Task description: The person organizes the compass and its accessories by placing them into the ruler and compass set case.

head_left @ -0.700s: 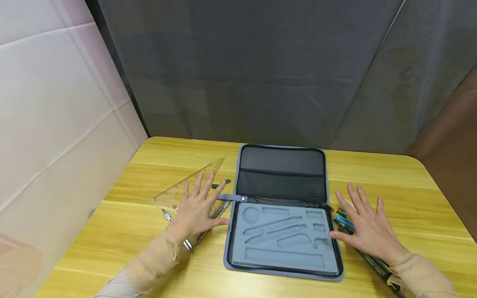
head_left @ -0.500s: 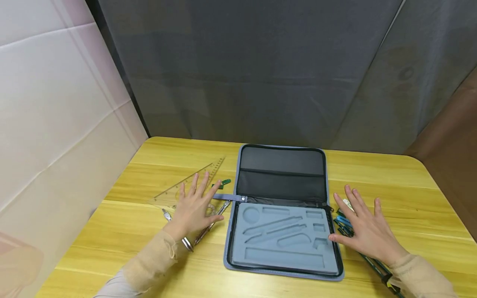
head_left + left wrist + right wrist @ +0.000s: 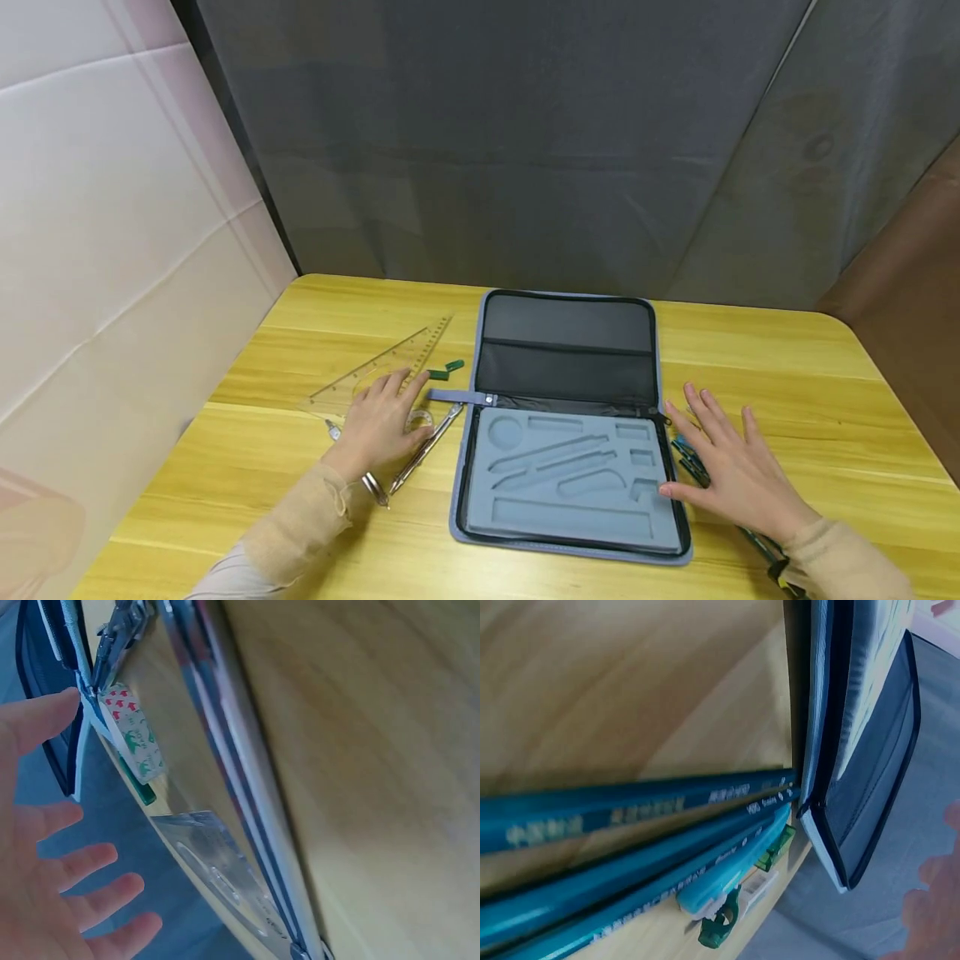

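Observation:
An open zippered case [image 3: 570, 475] with a grey-blue foam insert of cut-out recesses lies between the hands. My left hand [image 3: 375, 425], fingers loosely bent, hovers over a clear set square [image 3: 375, 371], holding nothing. Close to its thumb lies a metal compass [image 3: 427, 450]. In the left wrist view, its fingers are spread apart, and a white block with red and green print [image 3: 133, 731] lies beyond. My right hand [image 3: 738, 467], fingers spread, is over several dark green pencils [image 3: 637, 806] beside the case and grips nothing. A blue object [image 3: 739, 866] lies along the pencils.
Two small green pieces [image 3: 438, 375] lie near the case's strap [image 3: 457, 397]. Another metal piece [image 3: 377, 490] shows by the left wrist. A green item with a loop [image 3: 720, 922] lies past the pencils. A dark curtain [image 3: 525, 150] hangs behind the wooden table [image 3: 795, 367].
My left hand has drawn back and lowered slightly, its fingers bending and coming closer together, uncovering more of the compass. The right hand has shifted slightly toward me. The case stays put.

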The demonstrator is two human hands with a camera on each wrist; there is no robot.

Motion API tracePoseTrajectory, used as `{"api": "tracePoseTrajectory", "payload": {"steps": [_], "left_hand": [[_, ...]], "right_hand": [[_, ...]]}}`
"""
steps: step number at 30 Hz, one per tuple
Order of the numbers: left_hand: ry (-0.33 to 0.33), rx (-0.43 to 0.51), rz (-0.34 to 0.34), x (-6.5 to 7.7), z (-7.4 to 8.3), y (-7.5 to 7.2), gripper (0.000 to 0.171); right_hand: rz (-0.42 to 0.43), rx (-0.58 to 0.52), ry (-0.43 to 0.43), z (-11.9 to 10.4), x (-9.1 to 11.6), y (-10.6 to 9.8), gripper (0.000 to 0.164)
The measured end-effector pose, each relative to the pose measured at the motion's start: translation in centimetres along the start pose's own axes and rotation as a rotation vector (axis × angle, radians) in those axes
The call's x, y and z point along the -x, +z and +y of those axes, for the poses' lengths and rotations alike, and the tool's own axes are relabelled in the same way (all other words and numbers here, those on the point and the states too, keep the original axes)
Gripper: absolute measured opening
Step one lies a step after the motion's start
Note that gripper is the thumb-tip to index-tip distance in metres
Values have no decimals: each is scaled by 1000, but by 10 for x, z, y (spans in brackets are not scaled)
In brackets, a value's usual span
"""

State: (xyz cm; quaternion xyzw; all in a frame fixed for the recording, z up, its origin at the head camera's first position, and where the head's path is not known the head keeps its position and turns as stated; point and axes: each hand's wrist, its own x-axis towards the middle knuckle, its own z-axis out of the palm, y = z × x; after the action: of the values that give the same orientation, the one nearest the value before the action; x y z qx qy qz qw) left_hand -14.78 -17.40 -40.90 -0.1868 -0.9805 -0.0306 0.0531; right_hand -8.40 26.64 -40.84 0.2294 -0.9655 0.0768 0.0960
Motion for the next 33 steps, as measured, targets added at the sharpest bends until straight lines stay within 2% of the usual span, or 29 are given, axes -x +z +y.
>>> {"api": "tracePoseTrajectory", "payload": {"steps": [14,23,33], "left_hand": [[-24,-8,-37,5,-3,2,66],[-4,-7,-28,6,-3,3,63],[30,57,-32,7,0,3,56]], "right_hand": [[-14,-73,-18,-12,11,5,92],[-39,-130,-7,-18,19,11,91],[-51,-104,-45,-28,28,14,86]]}}
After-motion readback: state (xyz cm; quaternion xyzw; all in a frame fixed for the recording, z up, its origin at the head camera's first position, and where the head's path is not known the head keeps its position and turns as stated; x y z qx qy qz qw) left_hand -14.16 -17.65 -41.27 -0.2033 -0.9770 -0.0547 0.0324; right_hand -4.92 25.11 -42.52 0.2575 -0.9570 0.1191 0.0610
